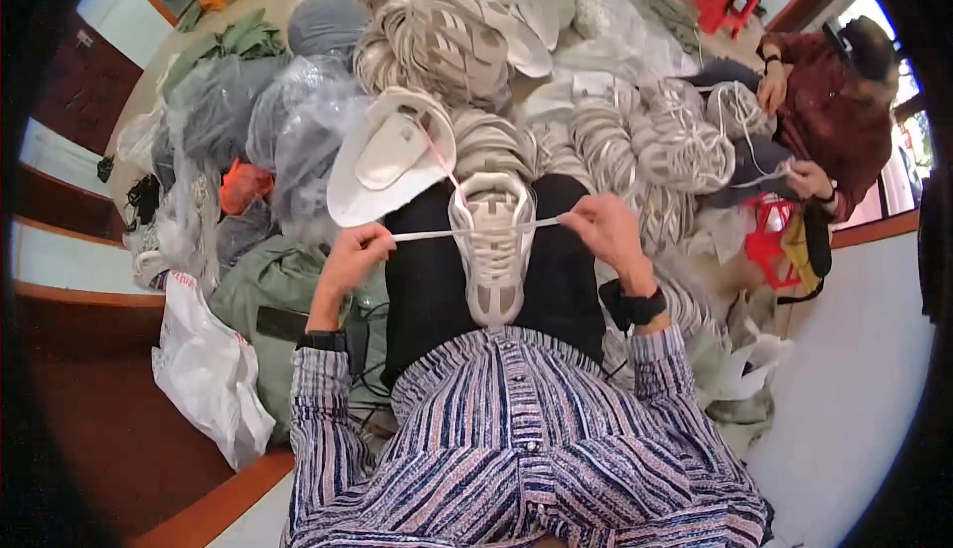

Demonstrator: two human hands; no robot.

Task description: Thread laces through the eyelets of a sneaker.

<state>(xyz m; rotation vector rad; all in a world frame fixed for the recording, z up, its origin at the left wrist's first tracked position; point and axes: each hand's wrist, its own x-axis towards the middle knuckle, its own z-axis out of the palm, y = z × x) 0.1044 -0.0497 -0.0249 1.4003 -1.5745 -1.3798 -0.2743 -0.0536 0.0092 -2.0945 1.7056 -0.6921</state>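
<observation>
Your lap, in black cloth [417, 295], serves as the work surface. The pale shoe upper [495, 275] lies on it with its toe toward you and its collar opening away, which probably suits you because the lacing rows face up, within equal reach of both arms. Your left hand [359, 253] pinches one side of the white lace [427, 235] between thumb and fingers, and your right hand [604, 228] pinches the other; spread to either side of the upper, they seem to draw the lace straight and even. (Dark bands circle both your wrists, clear of the lace.)

Beyond your left hand, a broad white piece [342, 191] leans near the collar. Just past the upper, a nested stack of pale uppers [486, 141] stands, likely packed this way to save room and sit close by. More uppers heap up behind it [437, 42], while plastic-wrapped bundles [298, 116] fill the left side. Off to your right, a co-worker's hand [814, 181] is beside a pale lace, near a red stool [769, 240].
</observation>
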